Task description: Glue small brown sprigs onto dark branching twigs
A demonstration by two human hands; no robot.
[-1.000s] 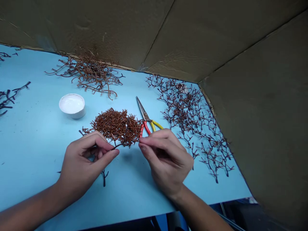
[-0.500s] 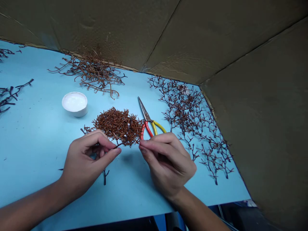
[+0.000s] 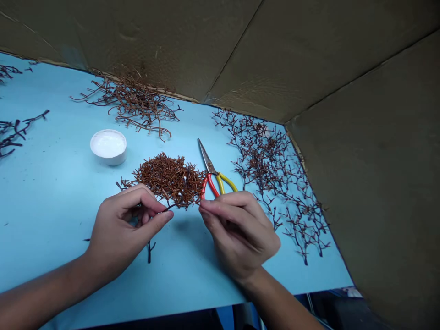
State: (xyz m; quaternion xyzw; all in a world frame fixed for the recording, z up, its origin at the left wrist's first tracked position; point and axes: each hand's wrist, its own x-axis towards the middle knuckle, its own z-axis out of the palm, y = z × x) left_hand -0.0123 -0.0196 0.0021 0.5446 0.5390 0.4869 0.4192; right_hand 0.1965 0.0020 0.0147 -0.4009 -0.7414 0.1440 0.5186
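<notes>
Pinching the dark branched twig (image 3: 149, 252) low over the blue tabletop (image 3: 51, 192), left hand (image 3: 127, 229) had thumb and forefinger clamped on its stem, just before the brown clippings pile (image 3: 168, 178), right hand (image 3: 240, 229) fingers pressed together near the scissors (image 3: 213, 174).

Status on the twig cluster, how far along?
Looks done: a dense brown cluster is already packed. In hand: the left hand pinches its dark stem; the right hand pinches at its right edge. Seemingly left: loose twigs spread on the right and a tangled pile at the back.
</notes>
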